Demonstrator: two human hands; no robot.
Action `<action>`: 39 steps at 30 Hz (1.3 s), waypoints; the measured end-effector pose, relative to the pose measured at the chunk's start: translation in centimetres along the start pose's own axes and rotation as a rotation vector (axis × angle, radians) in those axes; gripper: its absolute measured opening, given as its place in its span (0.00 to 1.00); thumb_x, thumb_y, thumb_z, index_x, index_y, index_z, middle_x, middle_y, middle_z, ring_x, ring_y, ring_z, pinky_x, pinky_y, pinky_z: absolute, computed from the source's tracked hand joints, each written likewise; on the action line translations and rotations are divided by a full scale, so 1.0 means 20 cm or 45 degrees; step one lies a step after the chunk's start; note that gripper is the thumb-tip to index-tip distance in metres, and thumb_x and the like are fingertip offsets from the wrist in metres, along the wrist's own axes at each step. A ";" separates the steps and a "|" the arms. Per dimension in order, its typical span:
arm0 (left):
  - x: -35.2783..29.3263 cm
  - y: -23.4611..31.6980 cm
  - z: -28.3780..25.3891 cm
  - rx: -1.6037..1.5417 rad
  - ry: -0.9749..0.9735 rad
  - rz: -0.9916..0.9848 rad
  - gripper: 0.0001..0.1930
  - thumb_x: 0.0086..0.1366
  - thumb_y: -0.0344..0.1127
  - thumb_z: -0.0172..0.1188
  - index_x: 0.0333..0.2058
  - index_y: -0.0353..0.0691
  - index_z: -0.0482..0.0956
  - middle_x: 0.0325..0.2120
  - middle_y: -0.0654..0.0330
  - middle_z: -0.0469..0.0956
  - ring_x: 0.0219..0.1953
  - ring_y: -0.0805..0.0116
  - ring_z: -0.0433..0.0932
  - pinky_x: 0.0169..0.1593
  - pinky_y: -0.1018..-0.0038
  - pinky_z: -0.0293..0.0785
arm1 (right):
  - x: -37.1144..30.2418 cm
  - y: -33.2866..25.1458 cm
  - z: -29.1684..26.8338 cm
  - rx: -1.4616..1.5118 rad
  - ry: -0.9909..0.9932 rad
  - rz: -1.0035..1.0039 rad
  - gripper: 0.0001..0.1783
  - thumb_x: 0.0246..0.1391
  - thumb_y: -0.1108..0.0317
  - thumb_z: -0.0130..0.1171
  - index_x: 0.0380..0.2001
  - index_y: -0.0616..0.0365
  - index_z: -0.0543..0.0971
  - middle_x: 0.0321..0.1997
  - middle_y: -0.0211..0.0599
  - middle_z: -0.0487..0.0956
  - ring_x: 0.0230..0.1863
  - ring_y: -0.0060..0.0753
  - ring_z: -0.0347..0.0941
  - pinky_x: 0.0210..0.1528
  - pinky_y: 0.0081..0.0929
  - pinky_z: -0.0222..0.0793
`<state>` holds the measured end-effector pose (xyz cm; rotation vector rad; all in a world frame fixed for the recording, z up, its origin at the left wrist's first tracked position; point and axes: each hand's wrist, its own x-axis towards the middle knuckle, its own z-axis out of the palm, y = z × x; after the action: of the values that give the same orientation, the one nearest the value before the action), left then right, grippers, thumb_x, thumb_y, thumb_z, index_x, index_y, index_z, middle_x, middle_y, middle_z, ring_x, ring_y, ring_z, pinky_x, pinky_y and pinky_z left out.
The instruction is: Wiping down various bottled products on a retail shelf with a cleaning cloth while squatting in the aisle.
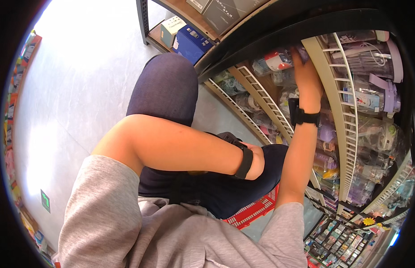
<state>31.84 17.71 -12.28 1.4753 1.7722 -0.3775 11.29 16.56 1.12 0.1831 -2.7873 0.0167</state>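
Note:
My right hand (306,71) reaches up into a shelf of plastic-wrapped drink bottles. Its thumb and fingers are stretched out and apart, beside a clear wrapped bottle (279,61) with a red and white label. Something purple shows by the fingertips; whether they touch it is unclear. A black strap with a small dark device (298,111) circles the right wrist. My left forearm lies across my lap over dark trousers. Beyond its black wrist strap (246,161), only the back of my left hand (257,161) shows, near my knee; its fingers are hidden.
White wire rails (349,111) edge the shelves, which hold more wrapped bottles (372,96), some with lilac lids. A red plastic basket (247,214) sits beneath my leg. Blue (189,43) and cream boxes stand on a lower rack ahead. Another goods display (20,76) lines the aisle's left side.

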 end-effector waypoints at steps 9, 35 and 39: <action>0.08 -0.01 0.01 -0.092 -0.017 -0.061 0.23 0.49 0.43 0.70 0.47 0.50 0.83 0.44 0.61 0.81 0.45 0.47 0.78 0.40 0.34 0.73 | 0.05 0.06 0.03 0.042 -0.020 -0.026 0.31 0.59 0.44 0.53 0.55 0.58 0.73 0.56 0.52 0.74 0.55 0.58 0.70 0.54 0.42 0.65; 0.03 -0.03 0.01 -0.097 -0.027 -0.023 0.21 0.50 0.40 0.69 0.46 0.48 0.83 0.43 0.61 0.81 0.43 0.47 0.78 0.39 0.36 0.74 | 0.05 0.19 0.08 0.315 -0.087 -0.109 0.32 0.51 0.50 0.65 0.52 0.63 0.73 0.48 0.51 0.78 0.49 0.52 0.75 0.52 0.38 0.67; 0.08 -0.03 0.02 -0.142 0.008 -0.053 0.21 0.50 0.40 0.69 0.46 0.48 0.83 0.43 0.60 0.81 0.44 0.47 0.78 0.39 0.35 0.73 | 0.04 0.17 0.10 0.768 -0.161 0.061 0.31 0.53 0.47 0.62 0.51 0.60 0.75 0.48 0.50 0.79 0.49 0.52 0.74 0.52 0.38 0.67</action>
<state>31.43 18.36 -13.74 1.3650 1.8017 -0.2906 9.45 19.70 -0.39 0.2683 -2.8240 0.8872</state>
